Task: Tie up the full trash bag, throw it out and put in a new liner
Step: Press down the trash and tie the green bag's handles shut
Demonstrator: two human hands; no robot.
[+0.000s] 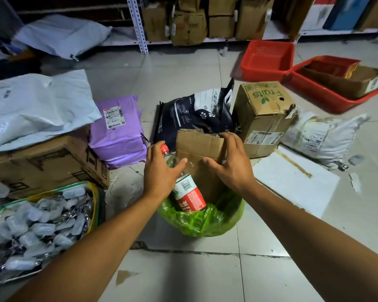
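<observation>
Bare floor tiles point(183, 275) before overfull green trash bag point(203, 223), parcels close behind.

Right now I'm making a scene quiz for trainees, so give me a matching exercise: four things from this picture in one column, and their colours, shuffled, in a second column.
Things:
1. trash bag in the bin
2. wrapped parcel left of the bin
3. empty basket by the shelves
4. folded cardboard under the right hand

Colours:
A. red
B. brown
C. green
D. purple

Pairs: 1-C, 2-D, 3-A, 4-B
</observation>
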